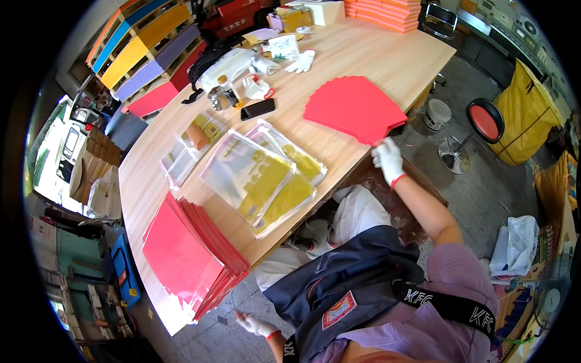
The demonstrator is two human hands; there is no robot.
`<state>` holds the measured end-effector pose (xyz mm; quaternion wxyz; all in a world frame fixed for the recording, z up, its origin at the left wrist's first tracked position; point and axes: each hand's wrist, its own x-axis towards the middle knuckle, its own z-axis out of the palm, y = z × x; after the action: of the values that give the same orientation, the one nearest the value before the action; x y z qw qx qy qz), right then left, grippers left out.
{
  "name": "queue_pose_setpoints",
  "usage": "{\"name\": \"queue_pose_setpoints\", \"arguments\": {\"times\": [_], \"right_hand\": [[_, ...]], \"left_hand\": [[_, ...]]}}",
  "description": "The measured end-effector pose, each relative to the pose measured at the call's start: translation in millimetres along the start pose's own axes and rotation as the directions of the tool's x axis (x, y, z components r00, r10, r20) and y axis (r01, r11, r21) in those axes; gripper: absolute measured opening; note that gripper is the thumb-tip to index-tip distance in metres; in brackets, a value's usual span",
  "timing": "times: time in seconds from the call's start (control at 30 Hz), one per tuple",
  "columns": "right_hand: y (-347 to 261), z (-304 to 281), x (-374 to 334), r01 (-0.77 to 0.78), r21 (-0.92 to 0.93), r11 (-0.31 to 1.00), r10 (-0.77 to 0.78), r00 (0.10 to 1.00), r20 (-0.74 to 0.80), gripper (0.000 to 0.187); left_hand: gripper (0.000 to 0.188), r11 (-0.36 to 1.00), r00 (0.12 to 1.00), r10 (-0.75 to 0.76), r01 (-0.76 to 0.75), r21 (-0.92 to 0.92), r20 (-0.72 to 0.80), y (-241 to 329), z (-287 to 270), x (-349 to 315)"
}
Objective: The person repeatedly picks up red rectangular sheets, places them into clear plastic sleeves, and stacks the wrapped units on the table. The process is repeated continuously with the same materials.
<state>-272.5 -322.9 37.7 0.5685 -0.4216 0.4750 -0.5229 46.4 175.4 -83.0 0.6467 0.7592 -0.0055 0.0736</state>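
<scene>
My right hand [388, 160], in a white glove with a red cuff, is at the near corner of a fanned stack of red sheets [354, 109] on the table. Its fingers are closed at that corner, seemingly pinching a red sheet. My left hand [256, 325], gloved with bare fingertips, hangs below the table's near left edge, fingers stretched out and holding nothing. Beside it on the table lies a pile of red sheets in clear sleeves [184, 248]. Between the two red piles are stacks of clear plastic bags [248, 172] with a gold print.
The wooden table [339, 54] also bears a black phone [258, 109], a brown roll [197, 137], bottles [229, 92], a white glove [301, 61] and orange stacks [384, 11]. To the right stand a round stool [485, 120], a white bucket [437, 114] and a yellow sack [525, 115].
</scene>
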Motion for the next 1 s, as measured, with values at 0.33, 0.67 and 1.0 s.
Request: {"name": "queue_pose_setpoints", "arguments": {"times": [0.33,0.67,1.0], "right_hand": [[2.7,-85.9,130.1,-0.271,0.156,0.95,0.284,0.956,-0.071,0.018],[-14.5,-46.6,138.3,-0.106,0.166,0.98,0.118,0.991,-0.068,0.015],[-33.6,-43.8,53.5,-0.302,0.37,0.879,0.083,0.86,0.504,0.02]], "left_hand": [[0.02,0.841,0.66,0.315,-0.527,0.122,0.682,84.0,98.1,-58.6],[0.035,0.382,0.217,0.599,-0.923,-0.037,0.771,186.2,204.3,-28.0],[0.021,0.376,0.337,0.315,-0.903,0.209,0.887,181.1,279.6,10.9]]}}
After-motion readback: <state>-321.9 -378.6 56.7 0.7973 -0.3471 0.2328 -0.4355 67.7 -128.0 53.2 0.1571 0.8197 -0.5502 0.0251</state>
